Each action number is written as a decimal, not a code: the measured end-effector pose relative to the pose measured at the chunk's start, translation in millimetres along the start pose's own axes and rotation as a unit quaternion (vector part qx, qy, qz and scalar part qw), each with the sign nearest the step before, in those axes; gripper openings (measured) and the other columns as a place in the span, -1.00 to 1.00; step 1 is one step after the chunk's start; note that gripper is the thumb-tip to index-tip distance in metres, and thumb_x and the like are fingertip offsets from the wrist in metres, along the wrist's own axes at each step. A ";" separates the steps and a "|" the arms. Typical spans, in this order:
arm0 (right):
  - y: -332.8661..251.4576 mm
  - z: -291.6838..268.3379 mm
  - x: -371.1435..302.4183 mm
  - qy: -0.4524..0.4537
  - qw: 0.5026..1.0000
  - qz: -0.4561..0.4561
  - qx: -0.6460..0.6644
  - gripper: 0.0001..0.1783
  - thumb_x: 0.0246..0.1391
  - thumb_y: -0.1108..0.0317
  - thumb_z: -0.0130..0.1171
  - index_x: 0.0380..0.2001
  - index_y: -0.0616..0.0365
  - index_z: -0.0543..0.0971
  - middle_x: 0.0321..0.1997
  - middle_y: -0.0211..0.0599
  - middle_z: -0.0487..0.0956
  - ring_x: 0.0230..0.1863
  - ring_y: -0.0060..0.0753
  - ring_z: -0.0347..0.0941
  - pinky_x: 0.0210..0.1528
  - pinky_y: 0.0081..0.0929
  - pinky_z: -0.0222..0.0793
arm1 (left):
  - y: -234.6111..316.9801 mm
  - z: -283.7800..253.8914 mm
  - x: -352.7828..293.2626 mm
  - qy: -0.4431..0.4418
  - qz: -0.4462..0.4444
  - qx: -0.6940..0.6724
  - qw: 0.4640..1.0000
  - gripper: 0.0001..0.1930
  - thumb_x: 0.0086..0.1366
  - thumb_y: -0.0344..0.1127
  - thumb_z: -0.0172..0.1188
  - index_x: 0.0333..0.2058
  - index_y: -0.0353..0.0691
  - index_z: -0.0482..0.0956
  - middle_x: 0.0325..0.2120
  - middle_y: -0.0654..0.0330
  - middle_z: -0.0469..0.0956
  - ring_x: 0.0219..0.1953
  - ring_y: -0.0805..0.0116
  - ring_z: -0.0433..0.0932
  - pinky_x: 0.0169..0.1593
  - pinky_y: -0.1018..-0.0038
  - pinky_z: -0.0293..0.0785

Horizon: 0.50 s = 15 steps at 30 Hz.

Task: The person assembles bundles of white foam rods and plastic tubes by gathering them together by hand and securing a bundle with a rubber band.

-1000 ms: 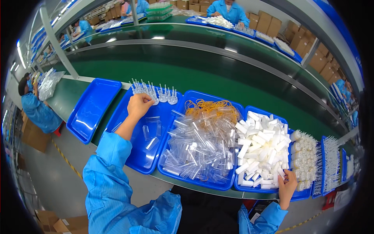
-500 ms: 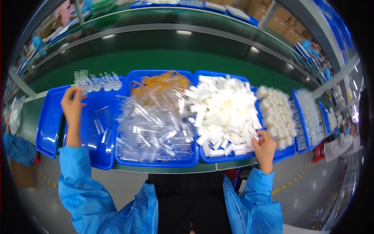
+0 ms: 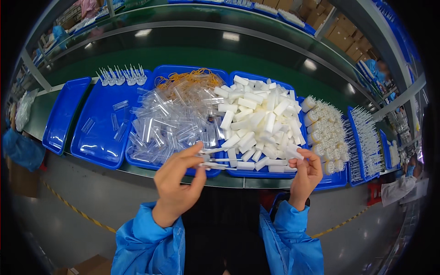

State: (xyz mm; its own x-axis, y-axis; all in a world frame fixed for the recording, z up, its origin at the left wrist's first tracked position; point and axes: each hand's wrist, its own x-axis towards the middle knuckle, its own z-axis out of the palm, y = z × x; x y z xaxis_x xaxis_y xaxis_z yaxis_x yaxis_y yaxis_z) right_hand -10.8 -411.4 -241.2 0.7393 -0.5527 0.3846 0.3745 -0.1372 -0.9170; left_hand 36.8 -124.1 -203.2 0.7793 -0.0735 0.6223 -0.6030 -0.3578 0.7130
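My left hand is closed on a pronged plastic piece, whose several thin white prongs point to the right. It hovers over the front edge of the tray of clear plastic sleeves. Between the thumb and fingers of my right hand is a white foam block, held level with the prongs and apart from them. Beneath that block lies the heap of white foam blocks. Similar pronged pieces stand upright at the back of the left blue tray.
Orange rubber bands lie behind the clear sleeves. Round white parts fill a tray to the right, beside a tray of thin upright pieces. An empty-looking blue tray sits far left. Behind runs a green conveyor belt.
My left hand has come from the left tray's back toward the middle front, now with a pronged piece. My right hand has lifted a foam block from the heap's front. The view has shifted slightly.
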 end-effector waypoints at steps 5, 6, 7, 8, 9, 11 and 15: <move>-6.8 17.7 -14.7 -0.027 0.997 -0.071 -0.010 -0.96 0.10 0.64 0.06 -0.34 0.37 0.46 0.00 -0.04 0.50 -0.35 -0.43 0.57 -0.21 -0.52 0.53 | -9.5 17.0 -6.2 0.007 0.076 0.020 0.997 -0.81 -0.02 -0.66 0.30 -0.36 -0.42 0.60 -0.13 -0.09 0.62 -0.34 0.15 0.64 -0.29 0.43 0.56; -10.9 21.2 -17.5 -0.013 0.996 -0.083 -0.022 -0.95 0.08 0.64 0.09 -0.35 0.37 0.48 -0.03 -0.04 0.52 -0.33 -0.43 0.56 -0.21 -0.53 0.52 | -8.9 18.0 -7.0 0.007 0.076 0.018 0.997 -0.81 -0.02 -0.66 0.30 -0.36 -0.42 0.60 -0.13 -0.09 0.62 -0.34 0.15 0.64 -0.29 0.43 0.56; -16.0 25.9 -19.7 0.000 0.995 -0.095 -0.034 -0.95 0.06 0.64 0.11 -0.37 0.37 0.49 -0.06 -0.04 0.53 -0.31 -0.43 0.55 -0.21 -0.54 0.51 | -7.9 18.8 -7.6 0.001 0.069 0.024 0.997 -0.81 -0.01 -0.66 0.31 -0.34 -0.41 0.62 -0.13 -0.09 0.62 -0.31 0.16 0.65 -0.25 0.45 0.57; -21.7 31.9 -22.9 -0.002 0.995 -0.094 -0.034 -0.95 0.06 0.64 0.11 -0.37 0.37 0.49 -0.06 -0.04 0.53 -0.31 -0.43 0.55 -0.21 -0.54 0.51 | -8.4 20.2 -8.9 -0.004 0.061 0.033 0.998 -0.81 0.01 -0.66 0.31 -0.33 -0.40 0.63 -0.12 -0.09 0.62 -0.28 0.17 0.65 -0.21 0.46 0.57; -29.6 39.1 -27.4 -0.026 0.991 -0.124 -0.036 -0.93 0.03 0.64 0.15 -0.37 0.36 0.51 -0.07 -0.02 0.54 -0.29 -0.41 0.55 -0.21 -0.55 0.50 | -11.2 23.2 -10.0 -0.002 0.059 0.034 0.998 -0.81 0.01 -0.66 0.31 -0.33 -0.40 0.63 -0.12 -0.09 0.62 -0.28 0.17 0.65 -0.21 0.46 0.57; -40.5 58.5 -35.5 -0.060 0.982 -0.176 -0.024 -0.88 -0.07 0.65 0.22 -0.40 0.32 0.55 -0.16 0.01 0.58 -0.26 -0.34 0.55 -0.20 -0.53 0.47 | -16.2 29.4 -10.6 0.011 0.097 0.031 0.995 -0.79 -0.02 -0.65 0.33 -0.33 -0.42 0.62 -0.10 -0.09 0.60 -0.37 0.15 0.62 -0.31 0.44 0.56; -52.7 94.9 -41.6 -0.198 0.953 -0.218 -0.066 -0.81 -0.17 0.73 0.23 -0.41 0.30 0.56 -0.27 -0.04 0.62 -0.33 -0.30 0.55 -0.21 -0.48 0.47 | -17.8 33.1 -9.9 0.022 0.098 0.024 0.995 -0.80 -0.02 -0.65 0.32 -0.34 -0.42 0.62 -0.12 -0.09 0.61 -0.37 0.15 0.62 -0.30 0.44 0.57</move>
State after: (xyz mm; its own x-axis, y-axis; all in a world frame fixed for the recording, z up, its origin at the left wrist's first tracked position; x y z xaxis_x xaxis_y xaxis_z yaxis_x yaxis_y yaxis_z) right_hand -8.1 -303.2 -198.9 0.6930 -0.0687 0.7176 0.6401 -0.3993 -0.6564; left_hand 45.4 -147.8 -232.8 0.6386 -0.1067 0.7621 -0.7331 -0.3854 0.5604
